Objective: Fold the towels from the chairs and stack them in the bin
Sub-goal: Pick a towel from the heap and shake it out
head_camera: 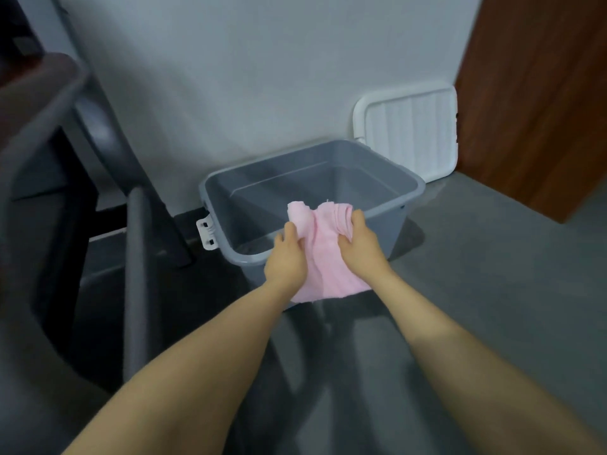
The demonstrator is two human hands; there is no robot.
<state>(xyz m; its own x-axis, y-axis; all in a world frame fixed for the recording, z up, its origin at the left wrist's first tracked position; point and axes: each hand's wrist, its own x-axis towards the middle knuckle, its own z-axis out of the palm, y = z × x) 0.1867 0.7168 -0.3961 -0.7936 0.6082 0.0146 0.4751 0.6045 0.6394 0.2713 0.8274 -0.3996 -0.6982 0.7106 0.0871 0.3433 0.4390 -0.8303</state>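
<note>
Hanging lengthwise from both hands [323, 254], pink towel [323, 257] over bin [230, 224].

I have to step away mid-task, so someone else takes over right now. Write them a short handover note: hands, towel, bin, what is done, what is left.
Left hand: grips the left side of the pink towel.
Right hand: grips its right side, where the cloth bunches.
Towel: held up over the near rim of the grey bin, partly folded, not yet inside.
Bin: on the floor by the wall; no towels visible in it. Its white lid leans against the wall behind.
Done: towel picked up.
Left: finish the fold, lay it in the bin, then any remaining towels.
</note>
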